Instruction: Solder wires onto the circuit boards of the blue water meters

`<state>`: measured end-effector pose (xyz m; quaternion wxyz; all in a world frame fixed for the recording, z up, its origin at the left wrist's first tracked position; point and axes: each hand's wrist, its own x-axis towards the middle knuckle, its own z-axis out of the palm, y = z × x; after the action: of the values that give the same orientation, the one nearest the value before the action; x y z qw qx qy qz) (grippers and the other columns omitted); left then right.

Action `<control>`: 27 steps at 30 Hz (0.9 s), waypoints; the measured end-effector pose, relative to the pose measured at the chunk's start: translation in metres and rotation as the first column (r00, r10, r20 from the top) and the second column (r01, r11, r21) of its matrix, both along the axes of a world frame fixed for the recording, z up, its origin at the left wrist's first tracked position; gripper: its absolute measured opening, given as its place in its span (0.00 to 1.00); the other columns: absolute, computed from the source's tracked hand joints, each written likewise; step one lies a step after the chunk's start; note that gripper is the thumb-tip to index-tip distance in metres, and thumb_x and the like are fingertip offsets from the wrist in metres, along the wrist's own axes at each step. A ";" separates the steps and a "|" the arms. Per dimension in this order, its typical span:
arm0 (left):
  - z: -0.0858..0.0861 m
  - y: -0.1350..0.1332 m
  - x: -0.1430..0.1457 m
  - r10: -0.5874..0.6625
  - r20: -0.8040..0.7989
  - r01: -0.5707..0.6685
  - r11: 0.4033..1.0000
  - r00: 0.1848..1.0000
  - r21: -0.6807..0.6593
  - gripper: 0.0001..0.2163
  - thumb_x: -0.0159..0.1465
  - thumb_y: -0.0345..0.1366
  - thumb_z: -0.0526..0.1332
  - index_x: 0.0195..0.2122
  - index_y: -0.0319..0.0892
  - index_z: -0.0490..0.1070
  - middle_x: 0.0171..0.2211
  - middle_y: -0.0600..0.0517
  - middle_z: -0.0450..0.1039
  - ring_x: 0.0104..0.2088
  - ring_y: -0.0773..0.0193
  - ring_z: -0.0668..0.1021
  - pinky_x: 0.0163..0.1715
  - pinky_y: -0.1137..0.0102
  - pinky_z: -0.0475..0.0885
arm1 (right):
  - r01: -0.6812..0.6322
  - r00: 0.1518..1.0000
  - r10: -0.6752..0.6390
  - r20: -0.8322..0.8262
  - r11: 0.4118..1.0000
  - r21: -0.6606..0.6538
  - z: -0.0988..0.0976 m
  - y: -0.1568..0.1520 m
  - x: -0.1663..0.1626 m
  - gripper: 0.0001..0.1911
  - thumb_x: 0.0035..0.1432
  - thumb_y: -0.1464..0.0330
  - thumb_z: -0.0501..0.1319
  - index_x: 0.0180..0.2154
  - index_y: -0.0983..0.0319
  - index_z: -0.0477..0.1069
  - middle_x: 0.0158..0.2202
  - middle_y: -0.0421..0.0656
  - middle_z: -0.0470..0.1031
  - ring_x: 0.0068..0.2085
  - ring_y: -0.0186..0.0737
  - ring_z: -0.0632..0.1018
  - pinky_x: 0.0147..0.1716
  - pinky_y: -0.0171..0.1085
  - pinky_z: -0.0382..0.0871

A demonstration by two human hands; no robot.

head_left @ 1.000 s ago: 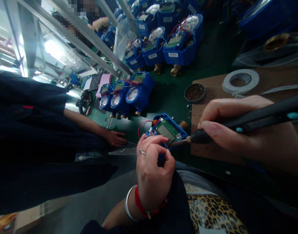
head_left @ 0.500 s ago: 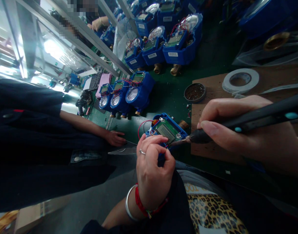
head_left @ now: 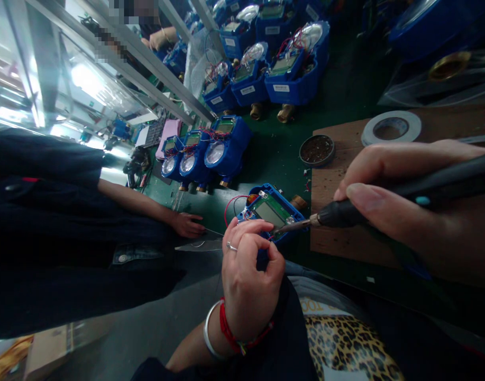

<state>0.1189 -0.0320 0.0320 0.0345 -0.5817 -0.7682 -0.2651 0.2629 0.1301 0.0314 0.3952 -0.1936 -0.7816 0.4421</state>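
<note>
My right hand (head_left: 409,196) grips a black soldering iron (head_left: 341,214) like a pen. Its metal tip points left and reaches the lower edge of the green circuit board (head_left: 281,228) in a blue water meter (head_left: 274,191). The meter's grey display (head_left: 269,212) looks blank. My left hand (head_left: 252,270) rests over the meter's near side, thumb and forefinger pinched close to the iron's tip. A bit of thin red wire (head_left: 271,237) shows at these fingertips. The fingers hide part of the board. A brass fitting (head_left: 298,202) sticks out on the meter's right.
A round tin (head_left: 317,150) and a roll of white tape (head_left: 392,128) are by the cardboard sheet (head_left: 349,244). Several blue meters (head_left: 226,148) stand behind on the green table. At left, a co-worker's hand (head_left: 189,225) lies on the table edge.
My right hand has shifted slightly to the right, and the soldering iron lies at a changed angle. Digits on the meter's display have gone. My left hand has stayed put.
</note>
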 end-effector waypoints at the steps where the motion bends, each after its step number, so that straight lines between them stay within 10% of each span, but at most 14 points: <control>1: 0.000 0.000 0.000 -0.001 -0.002 0.001 1.000 1.000 0.001 0.09 0.57 0.21 0.59 0.29 0.42 0.64 0.39 0.51 0.76 0.45 0.65 0.77 0.59 0.57 0.65 | 0.003 1.000 -0.003 0.004 1.000 0.004 0.000 0.000 0.000 0.13 0.59 0.68 0.55 0.22 0.59 0.64 0.18 0.34 0.67 0.18 0.24 0.67 0.13 0.28 0.56; 27: 0.002 0.002 0.000 -0.004 0.004 0.004 1.000 1.000 -0.006 0.08 0.57 0.22 0.59 0.29 0.42 0.64 0.40 0.51 0.76 0.45 0.63 0.77 0.58 0.55 0.65 | -0.105 0.994 0.105 0.007 0.994 0.031 -0.004 0.002 -0.005 0.12 0.57 0.68 0.57 0.21 0.59 0.66 0.17 0.33 0.68 0.17 0.25 0.66 0.12 0.29 0.58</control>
<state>0.1193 -0.0296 0.0337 0.0308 -0.5826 -0.7680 -0.2640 0.2581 0.1322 0.0269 0.3723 -0.1473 -0.7986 0.4494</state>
